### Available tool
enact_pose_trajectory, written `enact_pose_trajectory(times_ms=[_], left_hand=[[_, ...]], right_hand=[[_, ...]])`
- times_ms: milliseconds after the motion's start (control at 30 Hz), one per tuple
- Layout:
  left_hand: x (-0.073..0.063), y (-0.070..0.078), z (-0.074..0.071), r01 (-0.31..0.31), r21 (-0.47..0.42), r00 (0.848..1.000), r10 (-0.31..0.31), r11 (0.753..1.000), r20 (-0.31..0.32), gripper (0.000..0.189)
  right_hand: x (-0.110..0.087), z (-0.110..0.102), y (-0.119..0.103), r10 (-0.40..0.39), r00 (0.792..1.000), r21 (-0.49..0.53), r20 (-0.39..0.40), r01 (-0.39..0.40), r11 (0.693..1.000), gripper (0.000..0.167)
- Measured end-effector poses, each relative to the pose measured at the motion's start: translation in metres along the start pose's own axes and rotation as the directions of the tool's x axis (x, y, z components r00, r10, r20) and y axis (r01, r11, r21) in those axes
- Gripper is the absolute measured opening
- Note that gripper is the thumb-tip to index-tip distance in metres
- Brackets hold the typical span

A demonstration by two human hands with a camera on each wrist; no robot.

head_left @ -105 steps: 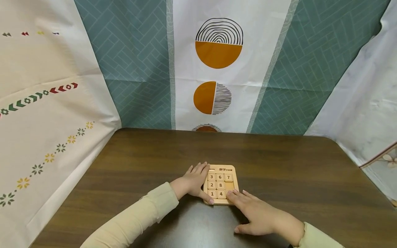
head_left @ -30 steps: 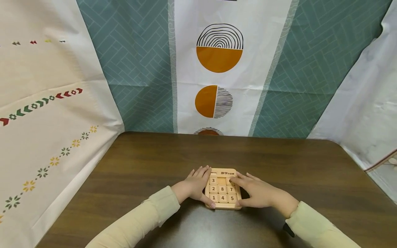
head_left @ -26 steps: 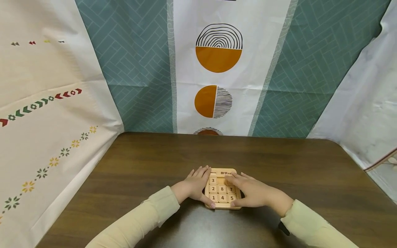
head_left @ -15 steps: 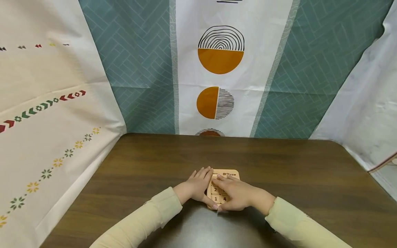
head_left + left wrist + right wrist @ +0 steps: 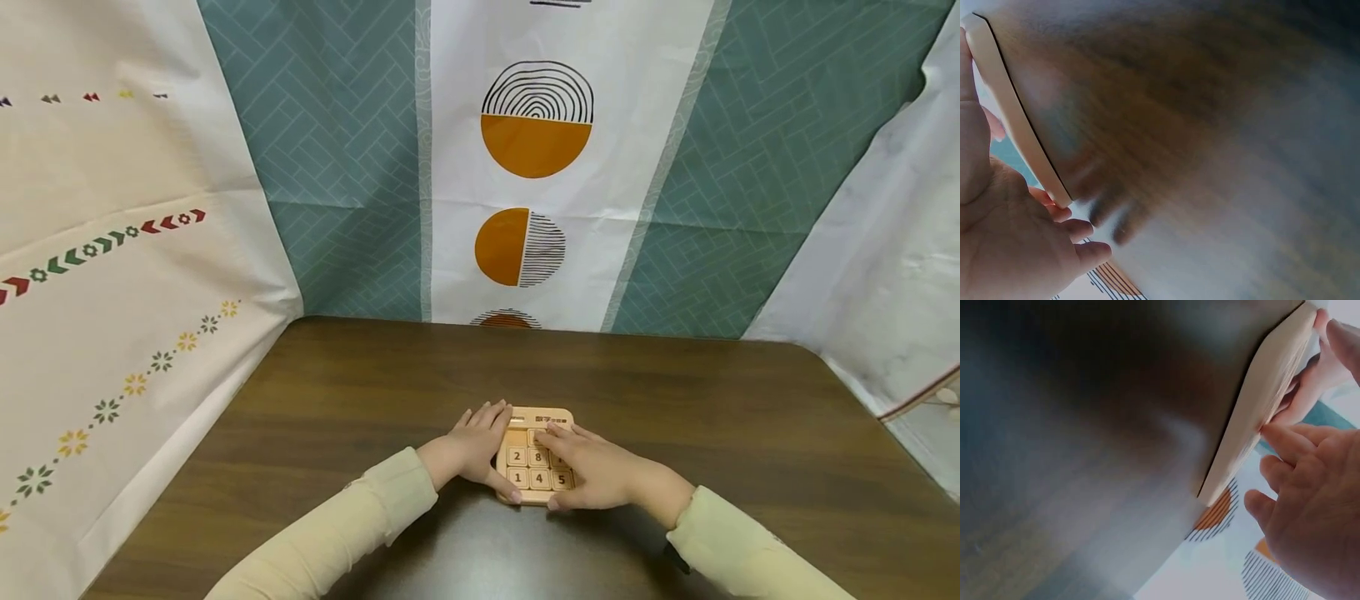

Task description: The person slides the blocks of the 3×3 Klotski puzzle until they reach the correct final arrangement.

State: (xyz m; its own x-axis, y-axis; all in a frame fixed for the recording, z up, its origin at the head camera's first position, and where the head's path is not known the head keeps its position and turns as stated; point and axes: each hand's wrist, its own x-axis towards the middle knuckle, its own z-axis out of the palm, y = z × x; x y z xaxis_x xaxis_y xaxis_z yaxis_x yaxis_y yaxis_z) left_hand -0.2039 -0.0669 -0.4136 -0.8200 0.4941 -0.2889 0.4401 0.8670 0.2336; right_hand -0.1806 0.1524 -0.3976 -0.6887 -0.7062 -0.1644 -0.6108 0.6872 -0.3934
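A wooden number slide puzzle [image 5: 534,497] lies flat on the table, its numbered tiles facing up. My left hand [image 5: 472,446] holds its left side, fingers along the far left edge and thumb at the near left corner. In the left wrist view, the thumb and fingers of the left hand [image 5: 1016,231] span the puzzle's side [image 5: 1019,112]. My right hand [image 5: 600,471] reaches over from the right, its index fingertip on the top middle tile. The right thumb is at the near edge. The top left slot [image 5: 516,437] holds no tile. Right-column tiles are partly covered.
The dark wood-grain table [image 5: 360,383] extends around the puzzle. Behind it hangs a teal and white patterned cloth [image 5: 345,167]. A cream printed cloth [image 5: 135,250] borders the left side and a pale one [image 5: 885,250] the right.
The right hand moved left across the puzzle, then drew back right. The 3 tile has left the top left slot, and a tile now lies under the index finger at top middle. The left hand stays.
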Motion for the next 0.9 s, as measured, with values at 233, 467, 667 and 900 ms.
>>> enact_pose_trajectory(times_ms=[233, 467, 667, 900], left_hand=[[-0.001, -0.001, 0.003, -0.003, -0.006, 1.0, 0.003, 1.0, 0.007, 0.125], [-0.003, 0.002, -0.001, -0.005, -0.023, 1.0, 0.005, 1.0, -0.001, 0.123], [-0.002, 0.003, -0.003, -0.012, -0.016, 1.0, 0.012, 1.0, 0.006, 0.123], [0.0, 0.001, -0.001, -0.009, 0.005, 1.0, 0.009, 1.0, -0.007, 0.124]], right_hand=[[-0.005, 0.009, -0.024, -0.095, 0.995, -0.04, 0.028, 0.097, 0.995, 0.085], [-0.003, 0.01, -0.033, -0.07, 0.997, -0.127, 0.045, 0.076, 0.989, 0.082], [0.006, 0.008, -0.025, -0.061, 0.998, -0.127, 0.022, 0.063, 0.99, 0.08], [0.013, 0.007, -0.023, -0.053, 0.999, -0.096, -0.004, 0.052, 0.994, 0.081]])
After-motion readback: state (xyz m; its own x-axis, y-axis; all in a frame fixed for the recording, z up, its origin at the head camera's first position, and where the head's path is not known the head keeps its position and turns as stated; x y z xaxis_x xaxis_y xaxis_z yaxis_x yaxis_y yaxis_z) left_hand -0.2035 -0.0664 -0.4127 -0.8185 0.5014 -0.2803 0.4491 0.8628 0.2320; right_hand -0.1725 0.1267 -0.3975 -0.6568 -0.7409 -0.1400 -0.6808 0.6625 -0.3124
